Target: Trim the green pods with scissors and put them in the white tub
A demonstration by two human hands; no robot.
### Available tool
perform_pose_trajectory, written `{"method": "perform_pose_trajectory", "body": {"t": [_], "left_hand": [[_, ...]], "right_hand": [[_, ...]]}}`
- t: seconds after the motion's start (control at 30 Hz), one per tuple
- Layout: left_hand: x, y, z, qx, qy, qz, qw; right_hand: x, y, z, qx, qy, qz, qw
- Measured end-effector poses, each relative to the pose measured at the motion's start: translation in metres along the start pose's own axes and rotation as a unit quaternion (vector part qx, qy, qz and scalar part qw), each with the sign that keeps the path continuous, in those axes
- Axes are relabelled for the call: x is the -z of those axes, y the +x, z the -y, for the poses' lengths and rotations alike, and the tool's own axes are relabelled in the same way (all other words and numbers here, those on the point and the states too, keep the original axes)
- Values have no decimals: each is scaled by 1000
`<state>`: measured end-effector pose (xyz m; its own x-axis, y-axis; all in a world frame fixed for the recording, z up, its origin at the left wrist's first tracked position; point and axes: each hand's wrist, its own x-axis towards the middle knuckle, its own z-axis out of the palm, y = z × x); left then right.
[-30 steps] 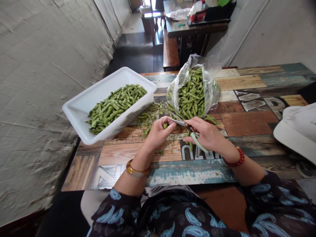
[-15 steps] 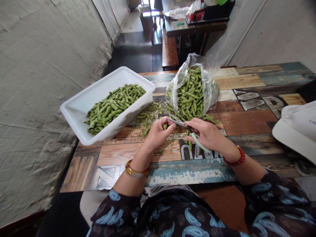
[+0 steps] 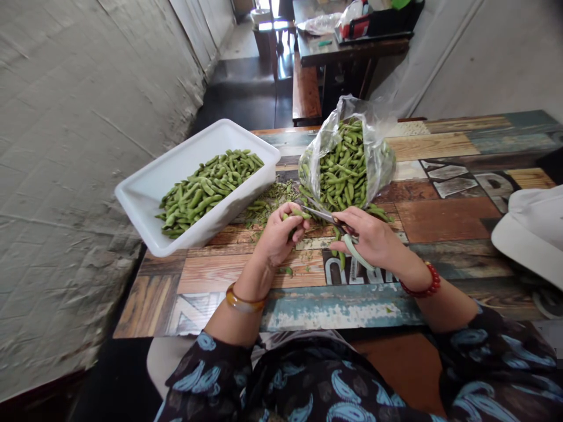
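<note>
My left hand [image 3: 281, 235] is closed round a green soybean pod [image 3: 299, 214], whose tip pokes out past the thumb. In my right hand [image 3: 367, 233] is a pair of scissors [image 3: 357, 251] with pale green handles, the blades pointing left at the pod. Whether the blades touch the pod I cannot tell. Just beyond my hands, a clear plastic bag [image 3: 313, 153] lies open, full of pods [image 3: 347, 167]. To the left stands a white plastic tub [image 3: 145, 190] with many pods [image 3: 206, 190] inside. Pod trimmings [image 3: 279, 196] are scattered between tub and bag.
A white cap [image 3: 528, 228] rests at the right side of the patchwork wood table [image 3: 444, 217]. The grey wall [image 3: 88, 146] runs close along the left. Farther back are a bench [image 3: 307, 88] and another table [image 3: 316, 53] with a black tray on it.
My left thumb and fingers have shifted, and the pod now lies more sideways and shows more of its length. The scissors stay in my right hand, nearly in place. The view has shifted slightly.
</note>
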<state>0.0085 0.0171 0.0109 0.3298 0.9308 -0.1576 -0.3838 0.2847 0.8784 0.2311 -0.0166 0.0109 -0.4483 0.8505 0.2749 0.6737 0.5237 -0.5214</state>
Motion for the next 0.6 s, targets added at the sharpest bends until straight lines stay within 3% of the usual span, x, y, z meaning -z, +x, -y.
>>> {"method": "perform_pose_trajectory", "body": {"t": [0.2, 0.43, 0.6], "left_hand": [[-1, 0, 1, 9, -51, 9, 999], [-6, -2, 9, 22, -20, 51, 998], [-7, -2, 10, 18, 16, 47, 999]], "right_hand": [[-1, 1, 7, -5, -14, 22, 1000], [-3, 0, 4, 15, 1, 6, 1000], [0, 0, 3, 18, -6, 4, 1000]]}}
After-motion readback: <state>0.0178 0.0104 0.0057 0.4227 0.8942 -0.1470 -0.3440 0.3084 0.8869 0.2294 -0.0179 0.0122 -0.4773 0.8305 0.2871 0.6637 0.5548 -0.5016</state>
